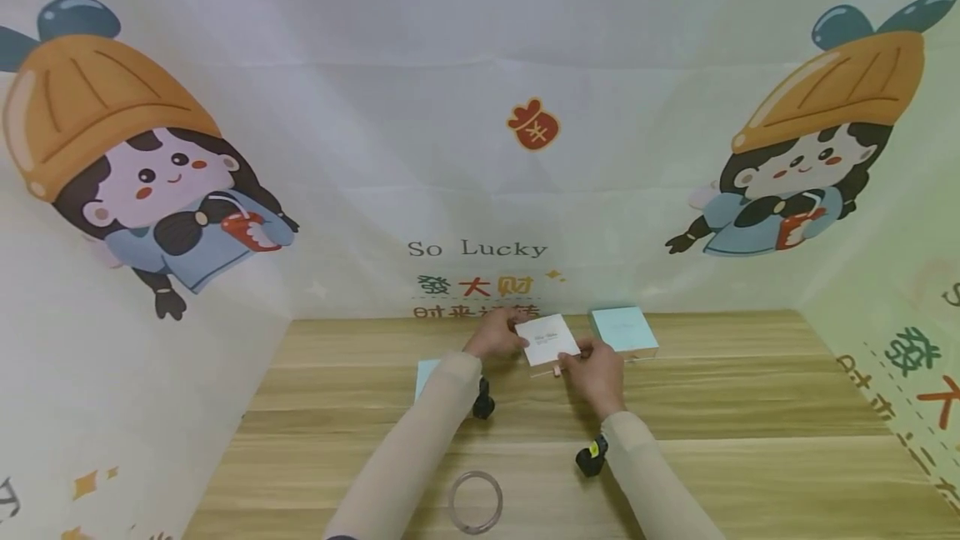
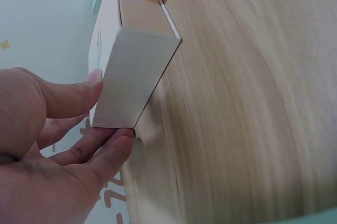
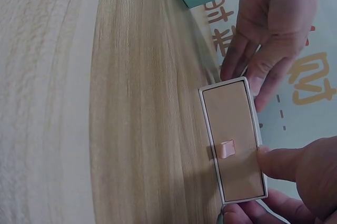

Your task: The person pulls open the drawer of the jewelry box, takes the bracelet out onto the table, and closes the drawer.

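A white drawer-style gift box (image 1: 546, 338) with small print on its lid sits near the back of the table, held between both hands. My left hand (image 1: 497, 336) grips its left end, thumb on the lid's edge and fingers around the far lower corner in the left wrist view. The right hand (image 1: 600, 373) holds the opposite end, its thumb at the lid's front edge. Facing me is the drawer's tan front (image 3: 231, 134), flush in the white sleeve, with a pink ribbon tab (image 3: 227, 149) sticking out.
A light teal box (image 1: 624, 328) stands at the back, right of the white one. Another teal box (image 1: 425, 372) is partly hidden behind the left forearm. A translucent bangle (image 1: 453, 502) lies near the front of the wooden table (image 1: 720, 407). Printed cloth (image 1: 360, 148) walls the back and sides.
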The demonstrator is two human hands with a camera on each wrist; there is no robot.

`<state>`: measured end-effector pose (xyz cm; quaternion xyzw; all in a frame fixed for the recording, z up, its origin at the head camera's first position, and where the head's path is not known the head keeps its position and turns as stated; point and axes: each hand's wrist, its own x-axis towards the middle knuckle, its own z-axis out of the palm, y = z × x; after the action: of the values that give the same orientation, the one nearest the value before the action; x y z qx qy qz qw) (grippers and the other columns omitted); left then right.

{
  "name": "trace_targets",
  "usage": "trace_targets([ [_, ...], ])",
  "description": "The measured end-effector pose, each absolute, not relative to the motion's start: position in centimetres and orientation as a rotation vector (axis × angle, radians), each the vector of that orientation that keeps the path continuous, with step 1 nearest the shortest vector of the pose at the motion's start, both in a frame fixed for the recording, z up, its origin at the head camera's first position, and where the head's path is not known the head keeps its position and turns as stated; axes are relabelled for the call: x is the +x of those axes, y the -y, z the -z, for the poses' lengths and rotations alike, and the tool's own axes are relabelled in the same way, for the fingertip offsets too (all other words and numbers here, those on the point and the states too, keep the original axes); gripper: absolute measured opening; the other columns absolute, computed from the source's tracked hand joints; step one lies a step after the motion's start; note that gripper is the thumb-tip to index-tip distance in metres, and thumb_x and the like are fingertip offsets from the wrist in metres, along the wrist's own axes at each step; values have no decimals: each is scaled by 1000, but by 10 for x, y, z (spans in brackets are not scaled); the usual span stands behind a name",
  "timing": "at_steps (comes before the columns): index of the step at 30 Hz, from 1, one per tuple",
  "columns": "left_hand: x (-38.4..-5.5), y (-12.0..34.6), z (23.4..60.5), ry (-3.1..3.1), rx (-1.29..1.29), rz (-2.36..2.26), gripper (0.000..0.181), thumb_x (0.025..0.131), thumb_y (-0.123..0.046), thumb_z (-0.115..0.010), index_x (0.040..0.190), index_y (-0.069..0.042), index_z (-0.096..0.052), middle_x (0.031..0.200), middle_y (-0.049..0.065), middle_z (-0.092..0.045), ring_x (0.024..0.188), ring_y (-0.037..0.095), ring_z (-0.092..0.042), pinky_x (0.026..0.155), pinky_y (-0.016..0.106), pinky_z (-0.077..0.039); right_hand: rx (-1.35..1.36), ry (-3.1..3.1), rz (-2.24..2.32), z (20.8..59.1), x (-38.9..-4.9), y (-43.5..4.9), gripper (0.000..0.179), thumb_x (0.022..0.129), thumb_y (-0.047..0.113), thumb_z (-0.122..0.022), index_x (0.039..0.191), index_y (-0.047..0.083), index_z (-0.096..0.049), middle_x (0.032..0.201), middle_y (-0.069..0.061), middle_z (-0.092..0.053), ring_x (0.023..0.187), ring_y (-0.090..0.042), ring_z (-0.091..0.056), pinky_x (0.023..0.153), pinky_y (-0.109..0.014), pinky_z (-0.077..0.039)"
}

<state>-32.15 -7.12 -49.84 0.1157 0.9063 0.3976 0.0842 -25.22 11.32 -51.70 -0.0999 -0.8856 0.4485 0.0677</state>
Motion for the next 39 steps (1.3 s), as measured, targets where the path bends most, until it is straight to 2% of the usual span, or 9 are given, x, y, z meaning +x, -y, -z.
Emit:
trace_targets([
  [4,-318,75,499,-2704,356,-1185,44,83,-1,-82,125,3,-69,125,20,-68,106,30,-65,94,41,-55,-257,2651,-1382,518,-253,-115,37,90,16,-78,115,-9,-68,103,-24,-73,93,-31,-71,78,-38,-58],
  [8,-312,78,500,-2725,384,-1184,40,79,-1,-85,115,5,-71,117,20,-71,101,29,-67,92,39,-56,-197,2663,-1397,519,-253,-118,35,90,14,-77,114,-9,-67,103,-24,-72,93,-32,-71,79,-40,-59],
  [16,-295,83,503,-2751,389,-1207,32,75,-4,-89,98,6,-68,96,15,-68,80,17,-55,72,28,-48,-21,2763,-1356,515,-255,-125,29,91,9,-74,114,-8,-68,103,-23,-73,94,-32,-71,79,-40,-59],
  [24,-271,81,500,-2803,262,-1116,30,78,-9,-88,92,2,-63,88,9,-63,79,18,-53,74,32,-50,178,2845,-1323,513,-260,-131,31,93,10,-73,119,-6,-68,106,-20,-75,98,-32,-71,86,-45,-59],
  [27,-261,79,499,-2838,252,-1063,39,82,-14,-86,103,6,-60,93,14,-63,84,23,-56,79,38,-52,255,2871,-1302,513,-263,-133,31,94,11,-73,120,-4,-69,106,-17,-75,99,-30,-71,88,-45,-58],
  [29,-254,78,498,-2845,243,-1054,57,84,-17,-85,121,14,-56,109,24,-66,98,33,-63,90,44,-54,296,2889,-1311,513,-265,-134,31,95,12,-72,122,-1,-69,107,-15,-75,101,-28,-71,90,-45,-57],
  [32,-245,76,498,-2843,205,-1055,81,86,-21,-84,142,19,-41,133,35,-58,124,45,-58,106,52,-49,347,2909,-1355,512,-267,-136,30,97,13,-70,124,2,-69,112,-14,-75,104,-28,-71,90,-45,-58],
  [34,-240,75,498,-2849,178,-1047,85,87,-23,-83,145,19,-38,138,37,-54,129,47,-55,109,53,-47,389,2915,-1384,511,-268,-137,30,97,12,-70,125,3,-70,114,-14,-75,107,-29,-71,91,-45,-58],
  [39,-229,71,500,-2874,124,-1026,80,86,-27,-84,139,17,-44,127,34,-60,120,46,-60,102,53,-52,504,2922,-1409,513,-273,-138,28,98,10,-68,125,3,-70,116,-15,-74,109,-30,-69,95,-46,-57],
])
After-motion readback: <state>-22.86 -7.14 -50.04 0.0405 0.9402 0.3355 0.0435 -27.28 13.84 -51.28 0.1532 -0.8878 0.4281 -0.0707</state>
